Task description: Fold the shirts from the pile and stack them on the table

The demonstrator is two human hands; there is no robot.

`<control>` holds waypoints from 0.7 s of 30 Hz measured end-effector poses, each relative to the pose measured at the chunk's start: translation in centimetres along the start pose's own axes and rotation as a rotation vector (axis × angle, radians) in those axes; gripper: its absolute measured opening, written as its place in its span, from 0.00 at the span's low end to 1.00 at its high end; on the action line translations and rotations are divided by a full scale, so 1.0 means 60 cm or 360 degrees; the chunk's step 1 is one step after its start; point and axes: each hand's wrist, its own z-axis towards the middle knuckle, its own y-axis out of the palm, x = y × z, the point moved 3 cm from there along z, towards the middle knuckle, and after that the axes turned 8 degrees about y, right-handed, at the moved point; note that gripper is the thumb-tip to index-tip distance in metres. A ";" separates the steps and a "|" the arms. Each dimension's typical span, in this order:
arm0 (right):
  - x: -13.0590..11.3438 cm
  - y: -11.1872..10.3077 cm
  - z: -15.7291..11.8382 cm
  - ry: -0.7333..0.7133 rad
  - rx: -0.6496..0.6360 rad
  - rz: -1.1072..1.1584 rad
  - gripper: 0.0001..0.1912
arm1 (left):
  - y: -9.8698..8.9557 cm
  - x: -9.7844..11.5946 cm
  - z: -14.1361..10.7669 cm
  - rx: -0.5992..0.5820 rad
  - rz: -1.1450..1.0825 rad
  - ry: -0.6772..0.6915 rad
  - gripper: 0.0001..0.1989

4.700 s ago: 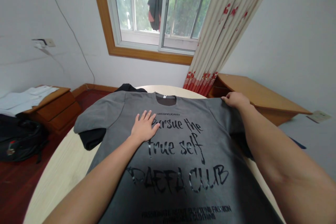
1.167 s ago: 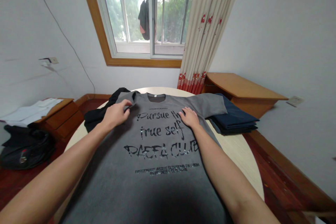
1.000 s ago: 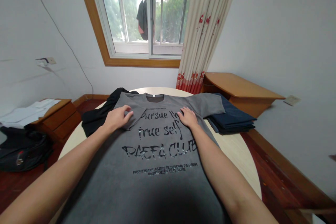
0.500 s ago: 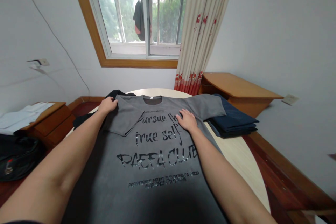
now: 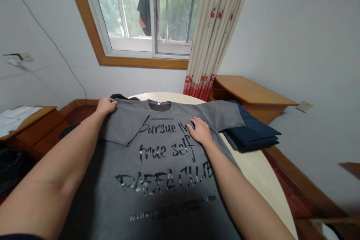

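A grey T-shirt [image 5: 165,172] with black lettering lies spread front side up, its collar at the far side of the round table [image 5: 264,180]. My left hand [image 5: 106,105] pinches the shirt's upper edge by the left sleeve [image 5: 123,123], which folds inward over the chest. Flat on the chest, beside the lettering, rests my right hand [image 5: 200,130] with its fingers spread. The right sleeve [image 5: 225,114] stretches out and overlaps a pile of folded dark blue clothes [image 5: 253,131].
Black fabric [image 5: 119,96] shows behind the shirt at the far left. A wooden desk [image 5: 253,90] stands beyond the table at the right, next to a long curtain [image 5: 216,26]. Left of the table is a wooden cabinet [image 5: 42,131] with white papers or cloth on top.
My left hand has drawn the shirt's left shoulder slightly outward, to the left. My right hand stays on the chest. The whole view has shifted a little.
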 end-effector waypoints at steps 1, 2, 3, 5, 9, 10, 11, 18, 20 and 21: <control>0.000 0.000 0.000 0.0000 -0.0002 -0.0004 0.26 | 0.001 0.001 -0.006 0.0021 0.0036 -0.0013 0.14; 0.000 0.001 0.001 0.0002 -0.0003 -0.0007 0.26 | 0.002 0.004 -0.014 0.0065 0.0083 -0.0036 0.16; 0.001 0.001 0.001 0.0002 -0.0003 -0.0009 0.26 | 0.002 0.010 -0.026 0.0133 0.0136 -0.0050 0.18; 0.001 0.002 0.002 -0.0002 0.0001 -0.0010 0.26 | 0.007 0.027 -0.056 0.0290 0.0237 0.0063 0.23; -0.001 0.002 0.002 0.0001 -0.0004 -0.0009 0.26 | 0.043 0.058 -0.127 0.0188 0.0540 0.0662 0.32; -0.001 0.001 0.002 0.0005 -0.0008 -0.0008 0.26 | 0.055 0.058 -0.139 0.0068 0.0624 0.0751 0.34; -0.001 0.001 0.002 0.0009 -0.0012 -0.0007 0.26 | 0.065 0.054 -0.147 -0.0047 0.0695 0.0777 0.35; 0.003 0.004 0.002 -0.0009 -0.0023 -0.0026 0.26 | 0.076 0.016 -0.106 -0.0265 0.0847 0.0554 0.40; 0.002 0.003 0.001 -0.0009 -0.0011 -0.0030 0.26 | 0.073 0.016 -0.094 -0.0294 0.0830 0.0479 0.41; 0.001 0.002 0.000 -0.0011 -0.0007 -0.0031 0.26 | 0.073 0.018 -0.092 -0.0320 0.0824 0.0450 0.41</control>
